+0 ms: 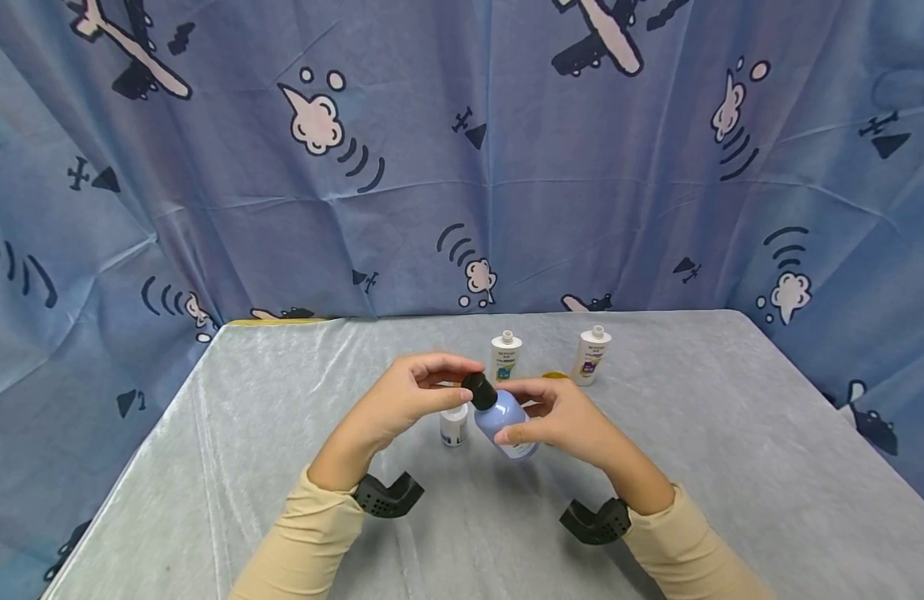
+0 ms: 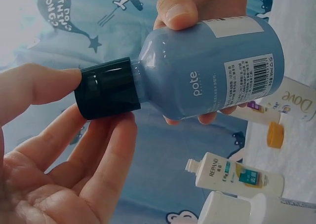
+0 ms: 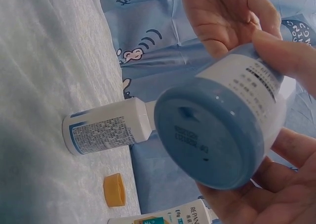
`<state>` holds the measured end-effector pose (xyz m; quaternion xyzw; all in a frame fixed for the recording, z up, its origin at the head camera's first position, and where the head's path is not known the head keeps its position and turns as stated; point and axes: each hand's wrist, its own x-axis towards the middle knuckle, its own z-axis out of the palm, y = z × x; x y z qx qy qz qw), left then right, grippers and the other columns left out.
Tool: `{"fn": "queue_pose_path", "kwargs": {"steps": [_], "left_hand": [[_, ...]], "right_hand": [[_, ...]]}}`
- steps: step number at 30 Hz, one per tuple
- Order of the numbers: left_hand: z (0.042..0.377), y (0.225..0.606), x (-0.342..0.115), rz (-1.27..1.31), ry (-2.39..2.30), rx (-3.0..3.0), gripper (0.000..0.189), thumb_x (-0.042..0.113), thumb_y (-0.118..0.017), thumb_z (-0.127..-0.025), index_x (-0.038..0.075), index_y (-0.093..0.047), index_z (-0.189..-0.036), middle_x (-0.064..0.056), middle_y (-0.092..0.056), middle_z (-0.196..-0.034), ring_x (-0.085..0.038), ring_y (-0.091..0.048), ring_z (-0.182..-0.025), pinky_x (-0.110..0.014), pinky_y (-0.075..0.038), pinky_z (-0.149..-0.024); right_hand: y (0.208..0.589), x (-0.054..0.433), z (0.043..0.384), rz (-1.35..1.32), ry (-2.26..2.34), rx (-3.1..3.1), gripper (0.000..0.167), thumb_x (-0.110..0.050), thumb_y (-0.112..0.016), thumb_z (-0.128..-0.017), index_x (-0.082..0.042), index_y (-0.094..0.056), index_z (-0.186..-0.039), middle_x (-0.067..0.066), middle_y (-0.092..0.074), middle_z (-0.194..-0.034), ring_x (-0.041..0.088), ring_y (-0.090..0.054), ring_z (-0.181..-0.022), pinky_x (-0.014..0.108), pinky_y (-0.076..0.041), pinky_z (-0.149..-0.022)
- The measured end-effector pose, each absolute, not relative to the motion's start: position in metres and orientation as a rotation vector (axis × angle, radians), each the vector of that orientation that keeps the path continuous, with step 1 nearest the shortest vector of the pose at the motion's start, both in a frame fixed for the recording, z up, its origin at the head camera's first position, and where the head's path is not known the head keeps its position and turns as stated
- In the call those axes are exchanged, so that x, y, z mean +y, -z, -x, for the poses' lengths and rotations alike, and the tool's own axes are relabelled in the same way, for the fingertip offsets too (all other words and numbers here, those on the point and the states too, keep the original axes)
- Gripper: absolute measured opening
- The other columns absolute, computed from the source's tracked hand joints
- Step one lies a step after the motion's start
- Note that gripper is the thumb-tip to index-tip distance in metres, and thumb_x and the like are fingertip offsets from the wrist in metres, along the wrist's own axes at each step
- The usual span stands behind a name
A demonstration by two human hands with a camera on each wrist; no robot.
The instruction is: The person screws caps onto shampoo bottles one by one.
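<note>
A blue bottle (image 1: 499, 419) with a white label is held tilted above the table, its black cap (image 2: 107, 89) pointing left. My right hand (image 1: 566, 421) grips the bottle's body, thumb on the near side and fingers around the far side. At the neck end, my left hand (image 1: 405, 398) pinches the cap between thumb and fingertips. A strip of blue neck shows between cap and shoulder; whether the cap is loose cannot be told. Just behind the bottle, a small white bottle (image 1: 453, 427) stands on the table, its top partly hidden by my left hand.
Two white bottles with bare nozzles, one with a teal label (image 1: 505, 354) and one with a purple label (image 1: 591, 357), stand farther back. A yellow cap (image 3: 114, 190) lies on the grey cloth-covered table (image 1: 267, 433). A white Dove bottle (image 2: 296, 98) shows in the left wrist view.
</note>
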<state>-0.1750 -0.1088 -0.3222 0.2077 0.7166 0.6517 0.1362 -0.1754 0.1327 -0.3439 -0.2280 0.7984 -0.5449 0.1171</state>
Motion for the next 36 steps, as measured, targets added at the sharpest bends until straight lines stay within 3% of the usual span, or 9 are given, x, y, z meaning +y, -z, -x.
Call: {"fn": "queue_pose_path", "kwargs": {"steps": [11,15,19,29,36], "left_hand": [[0.174,0.321,-0.1116,-0.705,-1.9,2.005,0.044,0.004,-0.066,-0.091,-0.002,-0.059,-0.133,-0.021,-0.064,-0.131,-0.008,-0.065,-0.109,-0.024,-0.053,-0.091],[0.1739,0.3191,-0.1117,-0.653,-1.933,2.029,0.046,0.008,-0.069,-0.091,0.002,-0.058,-0.136,-0.018,-0.062,-0.135,-0.013,-0.064,-0.117,-0.029,-0.051,-0.099],[0.1753,0.3195,-0.1115,-0.55,-1.937,2.104,0.042,0.009,-0.071,-0.09,0.004,-0.062,-0.131,-0.016,-0.066,-0.13,-0.012,-0.066,-0.112,-0.033,-0.051,-0.102],[0.1752,0.32,-0.1088,-0.52,-1.899,2.151,0.03,0.01,-0.074,-0.088,0.0,-0.068,-0.115,-0.003,-0.072,-0.099,-0.009,-0.067,-0.089,-0.027,-0.053,-0.084],[0.1744,0.3201,-0.1097,-0.543,-1.869,2.164,0.032,0.01,-0.074,-0.088,0.001,-0.069,-0.118,-0.007,-0.073,-0.104,-0.009,-0.067,-0.091,-0.026,-0.053,-0.083]], "right_hand": [[0.3431,0.1319,0.175,0.676,1.586,2.342,0.058,-0.021,-0.087,-0.077,0.001,-0.065,-0.127,0.019,-0.067,-0.118,0.016,-0.07,-0.094,0.028,-0.059,-0.079],[0.3428,0.1322,0.1746,0.689,1.603,2.339,0.058,-0.02,-0.086,-0.077,0.002,-0.065,-0.127,0.02,-0.068,-0.117,0.017,-0.07,-0.092,0.027,-0.059,-0.078],[0.3423,0.1326,0.1743,0.701,1.608,2.335,0.059,-0.019,-0.086,-0.077,0.004,-0.064,-0.127,0.022,-0.067,-0.117,0.019,-0.069,-0.092,0.027,-0.059,-0.079],[0.3409,0.1322,0.1734,0.681,1.578,2.34,0.06,-0.022,-0.086,-0.078,0.003,-0.064,-0.128,0.021,-0.066,-0.117,0.019,-0.07,-0.091,0.028,-0.059,-0.078],[0.3418,0.1308,0.1741,0.655,1.575,2.333,0.06,-0.022,-0.086,-0.077,0.0,-0.065,-0.128,0.019,-0.067,-0.119,0.021,-0.07,-0.093,0.029,-0.059,-0.078]]}}
